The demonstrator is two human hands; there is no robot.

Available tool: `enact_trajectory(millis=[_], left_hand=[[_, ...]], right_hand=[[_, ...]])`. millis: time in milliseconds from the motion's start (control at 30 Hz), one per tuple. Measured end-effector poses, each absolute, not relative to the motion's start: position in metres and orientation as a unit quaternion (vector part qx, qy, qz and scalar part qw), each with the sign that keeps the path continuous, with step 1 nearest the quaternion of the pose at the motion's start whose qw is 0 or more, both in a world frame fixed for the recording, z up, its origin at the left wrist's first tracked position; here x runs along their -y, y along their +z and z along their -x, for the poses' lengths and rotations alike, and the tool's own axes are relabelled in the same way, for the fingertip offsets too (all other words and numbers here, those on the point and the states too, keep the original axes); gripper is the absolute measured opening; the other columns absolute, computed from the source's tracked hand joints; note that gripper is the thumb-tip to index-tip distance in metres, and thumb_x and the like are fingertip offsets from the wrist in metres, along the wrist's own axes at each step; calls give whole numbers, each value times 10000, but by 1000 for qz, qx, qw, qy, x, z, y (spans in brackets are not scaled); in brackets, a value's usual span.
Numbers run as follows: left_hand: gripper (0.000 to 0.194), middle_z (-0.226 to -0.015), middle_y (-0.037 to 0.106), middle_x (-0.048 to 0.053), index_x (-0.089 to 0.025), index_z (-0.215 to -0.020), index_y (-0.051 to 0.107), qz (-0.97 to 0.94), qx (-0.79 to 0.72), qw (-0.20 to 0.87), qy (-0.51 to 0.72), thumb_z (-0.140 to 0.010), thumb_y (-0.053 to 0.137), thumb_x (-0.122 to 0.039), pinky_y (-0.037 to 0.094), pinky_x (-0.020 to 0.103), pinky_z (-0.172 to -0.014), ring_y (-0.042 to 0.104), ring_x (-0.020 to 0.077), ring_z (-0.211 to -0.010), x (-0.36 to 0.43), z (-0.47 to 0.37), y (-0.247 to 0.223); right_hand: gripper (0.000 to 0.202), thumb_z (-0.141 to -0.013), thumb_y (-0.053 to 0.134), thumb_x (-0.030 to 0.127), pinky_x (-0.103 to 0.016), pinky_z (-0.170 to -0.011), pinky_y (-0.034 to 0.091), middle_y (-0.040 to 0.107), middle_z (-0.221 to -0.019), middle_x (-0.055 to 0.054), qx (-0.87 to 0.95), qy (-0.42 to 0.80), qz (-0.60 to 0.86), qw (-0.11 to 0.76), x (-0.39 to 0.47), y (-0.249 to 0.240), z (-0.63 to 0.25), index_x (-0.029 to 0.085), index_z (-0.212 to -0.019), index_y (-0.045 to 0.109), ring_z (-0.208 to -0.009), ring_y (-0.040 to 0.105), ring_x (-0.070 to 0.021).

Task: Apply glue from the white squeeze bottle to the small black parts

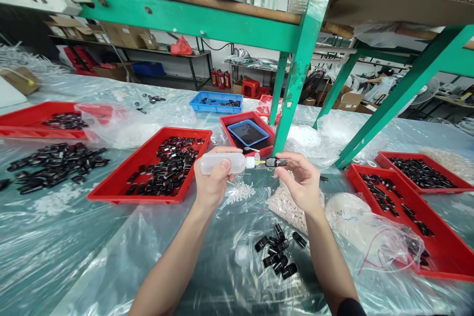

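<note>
My left hand [215,180] is wrapped round a translucent squeeze bottle [237,163], which lies sideways with its tip pointing right. Between the thumb and fingers of my right hand [301,180] is a small black plastic part [276,162]. The bottle's yellowish tip meets or nearly meets the left end of that part; I cannot tell whether they touch. Below my hands, several similar black parts [280,252] lie in a loose pile. A small translucent round cap [242,255] sits left of the pile. Small white pieces [241,192] are scattered beneath the bottle.
Red trays of black parts stand at left [177,201] and right [444,247]. A bag of beige pieces [285,205] lies under my right hand. A blue tray [217,103] is farther back. A green post [292,94] rises just beyond my hands.
</note>
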State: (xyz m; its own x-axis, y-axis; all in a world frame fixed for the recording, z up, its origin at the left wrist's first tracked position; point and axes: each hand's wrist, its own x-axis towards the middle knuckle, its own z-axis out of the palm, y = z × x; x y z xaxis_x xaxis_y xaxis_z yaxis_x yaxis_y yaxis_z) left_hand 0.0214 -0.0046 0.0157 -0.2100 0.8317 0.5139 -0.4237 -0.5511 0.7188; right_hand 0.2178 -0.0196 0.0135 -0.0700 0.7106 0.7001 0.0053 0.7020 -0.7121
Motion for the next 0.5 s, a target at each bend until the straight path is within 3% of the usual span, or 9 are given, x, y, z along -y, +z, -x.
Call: enact_trajectory(millis=[500], left_hand=[[396, -580, 666, 33, -158, -834, 834, -477, -226, 422, 737, -716, 866, -534, 353, 169, -356, 473, 64, -396, 6, -21, 13]], right_hand=[[207, -945, 755, 246, -291, -648, 500, 660, -736, 30, 668, 296, 271, 627, 20, 11, -219, 299, -1145, 756, -653, 635, -147]])
